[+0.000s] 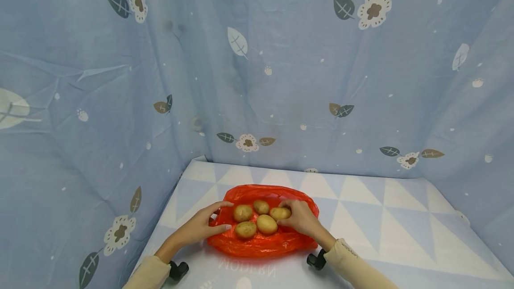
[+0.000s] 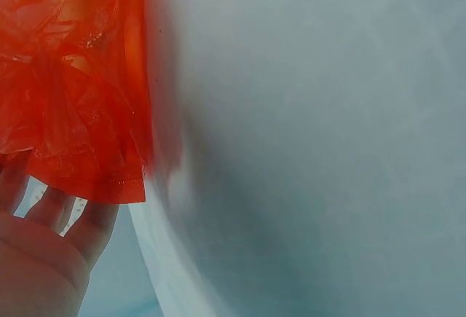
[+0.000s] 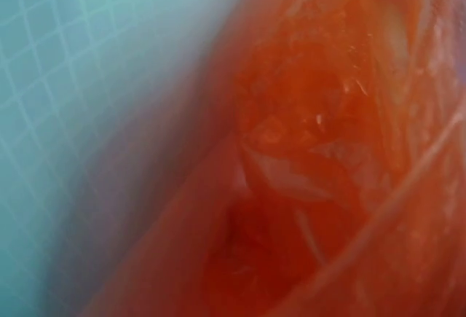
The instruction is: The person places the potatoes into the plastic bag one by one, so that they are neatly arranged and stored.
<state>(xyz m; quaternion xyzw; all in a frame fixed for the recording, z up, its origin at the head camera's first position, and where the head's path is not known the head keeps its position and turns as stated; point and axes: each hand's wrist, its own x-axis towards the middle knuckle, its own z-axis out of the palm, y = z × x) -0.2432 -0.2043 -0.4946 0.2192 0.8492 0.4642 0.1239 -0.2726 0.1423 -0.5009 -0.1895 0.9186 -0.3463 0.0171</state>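
Observation:
A red plastic bag point(image 1: 259, 249) lies spread out on the table with several potatoes point(image 1: 245, 230) on it. At the right of the group, my right hand point(image 1: 301, 218) holds a potato point(image 1: 279, 213) between thumb and fingers. My left hand point(image 1: 196, 226) is at the bag's left side, fingers and thumb spread apart, with no potato in its grasp. In the left wrist view, the fingers of the left hand point(image 2: 44, 259) reach behind the edge of the bag point(image 2: 73, 120). Crumpled red bag point(image 3: 306, 157) fills much of the right wrist view, which hides the right hand.
The table point(image 1: 385, 226) has a white and pale blue triangle-patterned cover. A blue curtain point(image 1: 289, 79) with flowers and leaves hangs behind it and along the left. Black wrist devices point(image 1: 317, 260) sit under both forearms.

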